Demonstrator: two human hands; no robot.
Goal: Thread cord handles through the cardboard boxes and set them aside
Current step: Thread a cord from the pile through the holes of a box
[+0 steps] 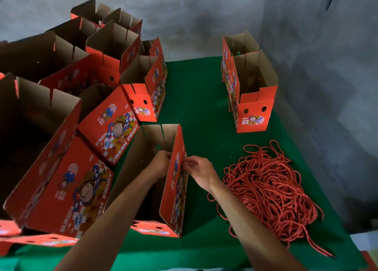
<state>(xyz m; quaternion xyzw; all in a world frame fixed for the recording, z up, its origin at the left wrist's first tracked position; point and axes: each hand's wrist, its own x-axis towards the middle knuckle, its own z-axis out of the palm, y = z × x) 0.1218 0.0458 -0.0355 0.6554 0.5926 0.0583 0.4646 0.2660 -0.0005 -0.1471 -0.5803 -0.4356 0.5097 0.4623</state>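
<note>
Green mat (200,99), grey concrete wall (204,15)

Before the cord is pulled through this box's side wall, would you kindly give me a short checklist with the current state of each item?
1. Left hand inside the open box, behind the wall: ok.
2. Right hand pinching at the wall's outer face: ok.
3. Cord end through the hole: cannot tell, fingers hide it.
4. Cord pile lying by the right arm: ok.
5. Bare green mat for setting the box aside: ok.

Open red box (173,189) upright (cords (270,191) heaped beside).
</note>
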